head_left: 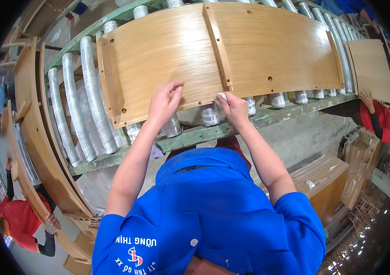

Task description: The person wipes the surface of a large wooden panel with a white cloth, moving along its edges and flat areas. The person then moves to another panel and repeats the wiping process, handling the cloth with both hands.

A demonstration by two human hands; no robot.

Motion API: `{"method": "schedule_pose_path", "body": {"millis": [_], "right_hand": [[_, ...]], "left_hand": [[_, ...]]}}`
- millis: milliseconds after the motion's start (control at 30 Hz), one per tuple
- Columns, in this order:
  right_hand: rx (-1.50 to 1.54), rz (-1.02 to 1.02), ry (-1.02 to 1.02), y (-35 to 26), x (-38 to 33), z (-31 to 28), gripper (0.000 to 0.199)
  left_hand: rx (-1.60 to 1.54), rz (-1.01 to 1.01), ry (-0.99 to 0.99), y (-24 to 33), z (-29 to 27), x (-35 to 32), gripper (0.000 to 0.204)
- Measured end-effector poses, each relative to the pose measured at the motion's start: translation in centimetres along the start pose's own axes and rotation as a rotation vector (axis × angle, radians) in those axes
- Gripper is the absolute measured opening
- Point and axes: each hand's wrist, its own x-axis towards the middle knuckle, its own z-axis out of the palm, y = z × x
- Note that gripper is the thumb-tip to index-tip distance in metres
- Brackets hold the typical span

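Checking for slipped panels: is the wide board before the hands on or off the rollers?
On: the board lies across the rollers; their ends show past it.

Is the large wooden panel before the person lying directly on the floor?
No, the large wooden panel lies on wrapped rollers set in a green frame.

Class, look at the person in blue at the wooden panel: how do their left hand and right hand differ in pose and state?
The left hand has its thumb and fingers apart, with nothing visibly held, while the right hand is closed on a small white piece. The left hand is over the left part of the wooden panel; the right hand is at its near edge, close to the middle crosspiece. Both hands are bare.
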Motion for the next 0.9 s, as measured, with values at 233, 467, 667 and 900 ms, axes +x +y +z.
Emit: {"method": "schedule_pose_path", "body": {"millis": [233, 467, 667, 900], "right_hand": [[-0.040, 0.099, 0.161, 5.2, -0.2, -5.2, 0.023], [-0.063, 0.180, 0.305, 10.8, 0.0, -10.1, 0.023], [-0.038, 0.208, 0.324, 13.4, 0.2, -13.0, 0.024], [-0.029, 0.226, 0.267, 14.9, 0.4, -13.5, 0.023]], "left_hand": [[0.431, 0.047, -0.043, -0.2, 4.1, 3.1, 0.039], [0.844, -0.269, -0.134, 1.0, 7.9, 7.0, 0.066], [0.961, -0.472, -0.247, 2.1, 10.0, 7.7, 0.079], [0.953, -0.443, -0.250, 2.2, 10.5, 7.7, 0.080]]}}
